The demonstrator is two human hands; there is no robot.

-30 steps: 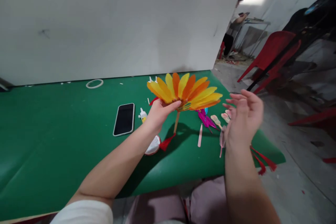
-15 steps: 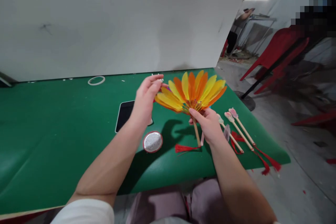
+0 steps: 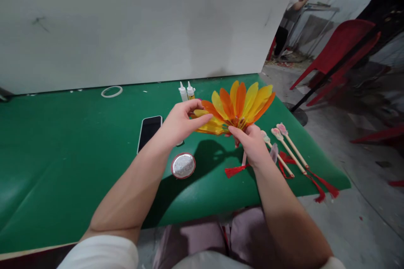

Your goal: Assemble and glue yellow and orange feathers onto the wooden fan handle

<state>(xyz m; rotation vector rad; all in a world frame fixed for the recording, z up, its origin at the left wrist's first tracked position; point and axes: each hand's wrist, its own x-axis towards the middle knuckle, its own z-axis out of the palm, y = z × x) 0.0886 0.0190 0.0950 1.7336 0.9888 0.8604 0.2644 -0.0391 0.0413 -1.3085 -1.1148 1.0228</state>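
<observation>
A fan of yellow and orange feathers (image 3: 241, 103) is spread out above the green table. My right hand (image 3: 252, 145) is closed round its base, the thumb pressed on the feather stems. My left hand (image 3: 186, 119) grips the feathers at the fan's left side between thumb and fingers. A red tassel (image 3: 236, 171) hangs below the fan. Beneath my left wrist, a round tin with a silvery top (image 3: 183, 165) stands on the table, and a phone (image 3: 150, 132) lies partly behind my forearm.
Several wooden sticks (image 3: 288, 145) with pale decorated heads and red tassels lie at right on the green table (image 3: 63, 155). Two white squeeze bottles (image 3: 187, 91) stand behind my left hand. A white ring (image 3: 111, 91) lies by the white board (image 3: 142, 25). A red chair (image 3: 342, 54) stands right.
My left hand has gone from the fan's left edge to gripping its left feathers. The fan has tilted, and its tassel now hangs further right. The view has shifted slightly, and the bottles have come into sight.
</observation>
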